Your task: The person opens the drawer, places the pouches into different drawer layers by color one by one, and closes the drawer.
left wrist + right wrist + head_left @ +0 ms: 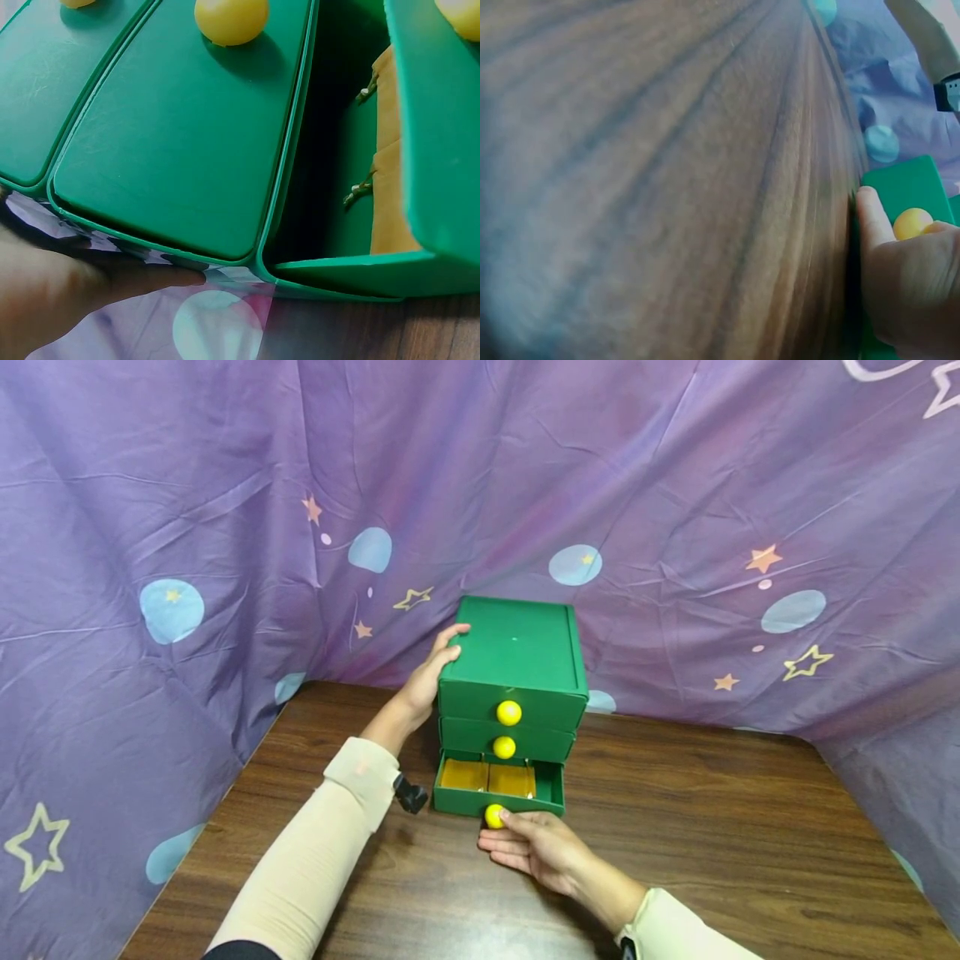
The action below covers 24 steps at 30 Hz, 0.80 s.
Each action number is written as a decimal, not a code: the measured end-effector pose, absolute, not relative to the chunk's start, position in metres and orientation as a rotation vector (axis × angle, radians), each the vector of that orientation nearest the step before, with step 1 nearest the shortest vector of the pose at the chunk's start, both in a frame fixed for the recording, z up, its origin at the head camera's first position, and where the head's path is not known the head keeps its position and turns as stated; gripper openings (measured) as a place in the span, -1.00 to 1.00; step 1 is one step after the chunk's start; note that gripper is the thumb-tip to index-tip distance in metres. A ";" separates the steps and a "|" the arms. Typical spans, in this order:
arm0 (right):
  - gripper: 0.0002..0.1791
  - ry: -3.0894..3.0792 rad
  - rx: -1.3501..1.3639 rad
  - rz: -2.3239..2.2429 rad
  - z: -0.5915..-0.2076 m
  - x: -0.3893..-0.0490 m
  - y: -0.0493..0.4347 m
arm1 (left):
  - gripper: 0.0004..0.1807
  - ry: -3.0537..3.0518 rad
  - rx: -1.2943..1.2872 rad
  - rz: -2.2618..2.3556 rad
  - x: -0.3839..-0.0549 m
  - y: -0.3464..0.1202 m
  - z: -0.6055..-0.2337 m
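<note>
A green three-drawer cabinet (517,643) with round yellow knobs stands on the table. My left hand (429,672) rests against its left side, fingertips over the top edge; the left wrist view shows a finger (154,279) lying straight along that side. The bottom drawer (457,802) is pulled out, while the upper two are closed. Inside it lie two mustard-coloured pouches (512,780) with small drawstring ends, side by side. My right hand (543,847) pinches the bottom drawer's yellow knob (493,816), its thumb on the knob and the other fingers below.
The wooden table (712,827) spreads around the cabinet. Behind and beside it hangs a purple cloth (465,468) with stars and blue spots. A black buckle (410,794) sticks out from the left wrist strap.
</note>
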State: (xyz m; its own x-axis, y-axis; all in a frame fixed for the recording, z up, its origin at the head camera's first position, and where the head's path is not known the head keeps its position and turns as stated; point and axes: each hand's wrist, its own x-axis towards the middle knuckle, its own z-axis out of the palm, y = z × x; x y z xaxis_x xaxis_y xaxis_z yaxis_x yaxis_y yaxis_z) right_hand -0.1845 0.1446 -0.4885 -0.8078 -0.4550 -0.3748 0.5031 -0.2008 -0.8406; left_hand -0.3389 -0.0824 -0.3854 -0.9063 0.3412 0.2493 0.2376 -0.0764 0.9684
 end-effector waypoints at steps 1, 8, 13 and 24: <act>-0.57 1.458 0.057 -2.048 -0.488 -0.186 0.145 | -0.40 2.081 0.655 2.154 -0.339 -0.083 -0.386; -0.57 1.467 0.063 -2.053 -0.488 -0.194 0.144 | -0.40 2.073 0.656 2.152 -0.339 -0.083 -0.386; -0.60 1.464 0.064 -2.057 -0.489 -0.200 0.145 | -0.40 2.076 0.655 2.147 -0.339 -0.083 -0.386; -0.65 1.476 0.074 -2.072 -0.492 -0.214 0.145 | -0.40 2.075 0.656 2.154 -0.338 -0.083 -0.386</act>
